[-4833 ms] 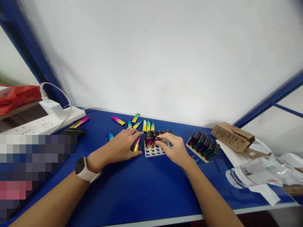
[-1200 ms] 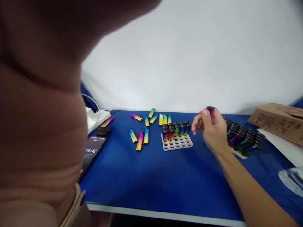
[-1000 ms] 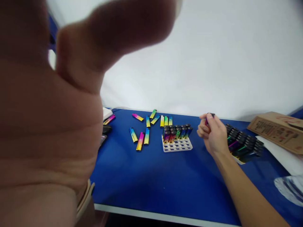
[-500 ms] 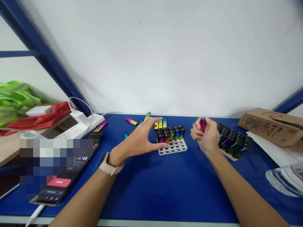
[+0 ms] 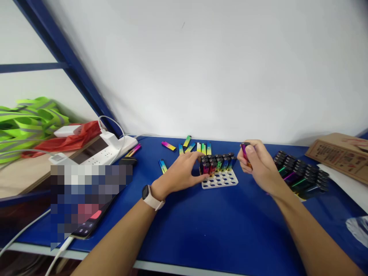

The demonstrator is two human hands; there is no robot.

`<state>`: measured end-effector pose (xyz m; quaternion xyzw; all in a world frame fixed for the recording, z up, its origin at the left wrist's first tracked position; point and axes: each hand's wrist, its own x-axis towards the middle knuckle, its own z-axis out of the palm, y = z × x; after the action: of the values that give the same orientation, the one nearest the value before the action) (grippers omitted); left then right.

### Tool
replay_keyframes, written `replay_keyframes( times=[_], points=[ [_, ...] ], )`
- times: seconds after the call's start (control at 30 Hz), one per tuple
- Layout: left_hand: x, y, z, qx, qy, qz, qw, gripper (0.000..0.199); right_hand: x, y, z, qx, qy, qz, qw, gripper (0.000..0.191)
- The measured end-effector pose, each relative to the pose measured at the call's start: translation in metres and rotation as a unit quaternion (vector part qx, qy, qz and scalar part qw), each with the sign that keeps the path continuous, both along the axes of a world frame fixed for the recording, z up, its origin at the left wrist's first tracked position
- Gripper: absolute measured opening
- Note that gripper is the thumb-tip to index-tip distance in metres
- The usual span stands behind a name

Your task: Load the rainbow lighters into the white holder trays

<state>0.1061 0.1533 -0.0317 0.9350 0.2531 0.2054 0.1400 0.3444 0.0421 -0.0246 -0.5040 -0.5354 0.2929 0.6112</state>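
A white tray with slots point(image 5: 220, 181) stands on the blue table, its back rows filled with upright black-topped lighters point(image 5: 219, 164) in shiny blended colours. My left hand point(image 5: 184, 170) curls around the left end of these lighters, thumb in front and fingers behind; its fingertips are partly hidden. To the right, my right hand point(image 5: 257, 163) is closed on a magenta lighter point(image 5: 245, 149), held upright above the table with the thumb along its side. Front slots of the tray hold nothing.
Loose lighters point(image 5: 168, 146) lie behind and left of the tray. On the right stand a packed group of lighters point(image 5: 301, 172), a cardboard box point(image 5: 339, 157) and clear plastic point(image 5: 358, 230). A power strip point(image 5: 100, 157), cables and a phone point(image 5: 86, 226) occupy the left.
My left hand has closed in from an open spread onto the left end of the lighters. My right hand has turned, still holding the lighter. The whole view has shifted right.
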Motion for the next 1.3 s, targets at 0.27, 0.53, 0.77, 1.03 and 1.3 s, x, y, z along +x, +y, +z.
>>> replay_keyframes(
  times=[0.27, 0.53, 0.77, 1.03, 1.3],
  points=[
    [-0.014, 0.009, 0.015, -0.012, -0.018, 0.01, 1.0, 0.053, -0.004, -0.007, 0.01, 0.024, -0.193, -0.041, 0.98, 0.024],
    [-0.009, 0.021, -0.012, -0.005, 0.037, -0.014, 0.999, 0.052, -0.008, -0.005, 0.001, -0.016, -0.256, 0.015, 0.966, 0.022],
    [-0.005, 0.021, -0.014, 0.03, 0.077, -0.018, 0.996, 0.052, -0.009, -0.006, 0.002, 0.005, -0.34, 0.005, 0.94, 0.019],
    [-0.004, 0.019, -0.007, 0.108, 0.007, 0.021, 0.994, 0.025, -0.006, -0.004, -0.005, 0.103, -0.44, -0.035, 0.891, 0.022],
    [-0.002, 0.015, -0.013, 0.143, 0.096, 0.018, 0.985, 0.031, -0.008, -0.004, -0.005, 0.126, -0.425, -0.107, 0.89, 0.014]
  ],
)
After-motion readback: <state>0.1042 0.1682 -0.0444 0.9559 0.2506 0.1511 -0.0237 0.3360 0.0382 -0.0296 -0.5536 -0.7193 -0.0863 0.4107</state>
